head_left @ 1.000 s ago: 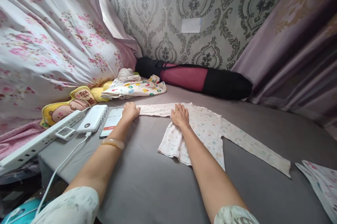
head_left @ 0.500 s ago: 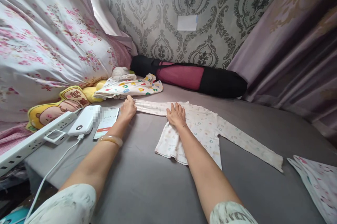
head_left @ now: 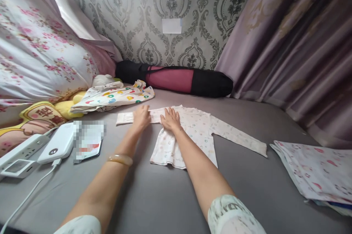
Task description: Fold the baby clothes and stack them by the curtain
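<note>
A small white long-sleeved shirt (head_left: 192, 131) with a pale print lies spread on the grey sheet, its sleeves stretched out to both sides. My right hand (head_left: 171, 118) rests flat on the shirt's left shoulder area, fingers spread. Over the left sleeve (head_left: 125, 117) is my left hand (head_left: 141, 116), its fingers curled and blurred by motion; whether it grips the cloth cannot be made out. The cuff of that sleeve sticks out beyond the hand and lies flat. The shirt's lower left hem is slightly rumpled.
Folded printed clothes (head_left: 316, 168) lie at the right. Behind is a crumpled patterned garment (head_left: 115, 96) and a black and maroon long bag (head_left: 170, 80) along the wall. On the left are a phone (head_left: 89, 149), a white power bank (head_left: 59, 144) with cable, and a power strip (head_left: 24, 149).
My left hand has left the cuff end and moved right along the sleeve. My right hand stays on the shirt. The view has turned right, showing more of the folded clothes.
</note>
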### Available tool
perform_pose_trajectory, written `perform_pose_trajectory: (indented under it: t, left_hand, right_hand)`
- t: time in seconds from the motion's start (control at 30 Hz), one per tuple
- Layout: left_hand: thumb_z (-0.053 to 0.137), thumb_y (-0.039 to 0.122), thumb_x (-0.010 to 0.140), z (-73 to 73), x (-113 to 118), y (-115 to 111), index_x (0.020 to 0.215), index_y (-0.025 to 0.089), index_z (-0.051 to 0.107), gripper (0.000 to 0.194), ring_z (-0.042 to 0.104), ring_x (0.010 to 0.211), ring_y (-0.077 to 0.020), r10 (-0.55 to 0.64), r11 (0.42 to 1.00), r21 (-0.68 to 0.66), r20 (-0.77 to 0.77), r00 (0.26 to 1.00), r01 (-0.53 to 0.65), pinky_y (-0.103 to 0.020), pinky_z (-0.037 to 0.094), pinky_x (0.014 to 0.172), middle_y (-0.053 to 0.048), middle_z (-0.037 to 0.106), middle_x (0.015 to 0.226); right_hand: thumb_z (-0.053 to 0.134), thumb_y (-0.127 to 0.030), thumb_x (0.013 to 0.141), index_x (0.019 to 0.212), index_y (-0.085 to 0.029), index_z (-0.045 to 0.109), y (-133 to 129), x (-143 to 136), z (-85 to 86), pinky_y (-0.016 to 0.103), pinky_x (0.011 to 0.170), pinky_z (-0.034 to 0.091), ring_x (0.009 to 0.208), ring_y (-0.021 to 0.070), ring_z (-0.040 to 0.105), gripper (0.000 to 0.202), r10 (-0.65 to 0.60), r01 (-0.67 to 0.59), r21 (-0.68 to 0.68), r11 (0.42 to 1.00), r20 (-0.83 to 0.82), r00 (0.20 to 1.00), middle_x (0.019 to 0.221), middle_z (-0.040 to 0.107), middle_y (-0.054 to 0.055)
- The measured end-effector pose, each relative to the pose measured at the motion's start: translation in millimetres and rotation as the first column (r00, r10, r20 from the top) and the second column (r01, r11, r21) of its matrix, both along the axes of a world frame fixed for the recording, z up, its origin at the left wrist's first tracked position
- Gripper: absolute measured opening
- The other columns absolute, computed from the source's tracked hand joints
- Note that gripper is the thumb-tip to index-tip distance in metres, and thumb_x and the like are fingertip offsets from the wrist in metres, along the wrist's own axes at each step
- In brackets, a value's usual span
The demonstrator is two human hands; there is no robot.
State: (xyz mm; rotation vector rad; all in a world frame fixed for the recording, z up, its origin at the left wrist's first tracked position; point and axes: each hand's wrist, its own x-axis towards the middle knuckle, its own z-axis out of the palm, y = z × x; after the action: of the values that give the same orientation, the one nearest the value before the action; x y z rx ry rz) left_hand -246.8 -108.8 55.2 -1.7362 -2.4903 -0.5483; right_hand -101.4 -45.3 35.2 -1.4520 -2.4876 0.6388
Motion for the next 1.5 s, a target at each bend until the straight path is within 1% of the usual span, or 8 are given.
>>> perform_pose_trajectory:
  t: [0.13,0.27,0.7,0.87,1.03,1.17,1.33,1.5]
  left_hand:
    - [0.042,0.015,0.088,-17.0,35,22,0.122,0.019,0.056,0.037,0.056,0.116,-0.0247,-0.385,0.923,0.031,0.077,0.920,0.384,-0.040,0.044,0.098,-0.012,0.063,0.123]
    - [0.038,0.014,0.088,-31.9,39,36,0.120,0.016,0.057,0.037,0.055,0.119,-0.0238,-0.565,0.825,0.022,0.029,0.824,0.565,-0.040,0.043,0.102,-0.013,0.063,0.123]
    - [0.020,0.049,0.098,-38.4,56,60,0.150,0.019,0.031,0.060,0.015,0.148,-0.0273,-0.481,0.842,-0.248,0.058,0.875,0.479,-0.053,0.013,0.117,-0.012,0.023,0.159]
    - [0.025,0.048,0.098,-38.7,58,56,0.146,0.019,0.036,0.058,0.020,0.146,-0.0278,-0.490,0.852,-0.203,0.014,0.872,0.482,-0.051,0.015,0.116,-0.013,0.030,0.157]
    - [0.031,0.038,0.098,-19.6,65,29,0.131,0.012,0.050,0.047,0.041,0.132,-0.0288,-0.359,0.928,0.056,-0.131,0.924,0.368,-0.043,0.027,0.110,-0.019,0.047,0.141]
    - [0.041,0.036,0.092,-5.9,54,-11,0.112,0.015,0.061,0.035,0.053,0.112,-0.0301,-0.204,0.978,0.025,-0.083,0.976,0.206,-0.041,0.040,0.096,-0.017,0.059,0.116]
    - [0.047,0.048,0.086,-14.2,35,-63,0.079,0.019,0.066,0.035,0.057,0.097,-0.0285,-0.212,0.969,-0.118,0.049,0.976,0.217,-0.038,0.044,0.085,-0.012,0.064,0.090]
    - [0.048,0.058,0.081,-22.1,40,-95,0.071,0.020,0.066,0.043,0.058,0.088,-0.0265,-0.273,0.944,-0.147,0.148,0.950,0.294,-0.036,0.044,0.082,-0.011,0.063,0.080]
  right_hand:
    - [0.021,-0.041,0.099,0.152,-0.011,0.024,4,33,9.4,0.036,0.118,0.010,0.148,0.0200,0.010,0.061,0.013,-0.017,-0.054,0.998,-0.071,0.997,0.161,0.016,0.010]
    - [0.024,-0.038,0.099,0.152,-0.006,0.024,0,90,8.9,0.039,0.119,0.006,0.148,0.0229,0.005,0.062,-0.049,0.047,0.054,0.997,0.038,0.998,0.161,0.013,0.013]
    - [0.016,-0.048,0.099,0.154,-0.012,0.019,30,150,-2.5,0.040,0.119,0.002,0.148,0.0202,0.007,0.066,-0.124,0.091,0.143,0.986,0.238,0.963,0.162,0.012,0.006]
    - [0.018,-0.048,0.099,0.154,-0.014,0.020,31,150,-6.2,0.040,0.119,0.001,0.148,0.0198,0.006,0.065,-0.125,0.094,0.140,0.986,0.234,0.964,0.162,0.012,0.006]
    - [0.027,-0.036,0.098,0.150,-0.013,0.030,27,160,3.8,0.031,0.117,0.014,0.145,0.0170,0.020,0.057,-0.142,0.132,0.186,0.974,0.036,0.989,0.158,0.025,0.009]
    - [0.034,-0.026,0.094,0.135,-0.012,0.051,3,191,14.9,0.026,0.103,0.034,0.125,0.0175,0.049,0.047,-0.218,0.251,0.267,0.930,-0.149,0.965,0.136,0.055,0.012]
    - [0.042,-0.031,0.092,0.091,-0.020,0.069,-51,232,22.4,0.025,0.073,0.040,0.086,0.0186,0.063,0.029,-0.337,0.336,0.138,0.932,-0.014,0.941,0.090,0.072,0.005]
    - [0.049,-0.038,0.088,0.077,-0.021,0.066,-102,242,26.4,0.024,0.057,0.031,0.072,0.0166,0.061,0.026,-0.379,0.378,0.036,0.925,0.144,0.914,0.079,0.070,0.004]
